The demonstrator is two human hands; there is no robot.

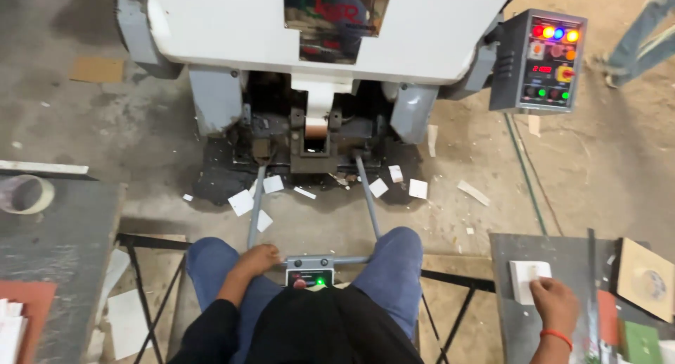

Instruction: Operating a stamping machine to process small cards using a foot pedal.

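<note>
Grey side table (pixel 513 322) bears white cards (pixel 529 279) under right hand (pixel 555 302).

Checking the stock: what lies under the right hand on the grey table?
A white stack of paper sheets lies under the right hand; fingers hide its near edge.

Even, soft daylight, faint shadows under the machine (pixel 330 33), slight wide-angle bending and softness at edges.

Two bare hands show: the left hand (pixel 258 257) at seven o'clock, the right hand (pixel 555 302) at four o'clock. One grey metal control box (pixel 540 59) at two o'clock carries four glowing round lamps (pixel 554 33). One white roll of tape (pixel 25 194) lies at nine o'clock.
</note>
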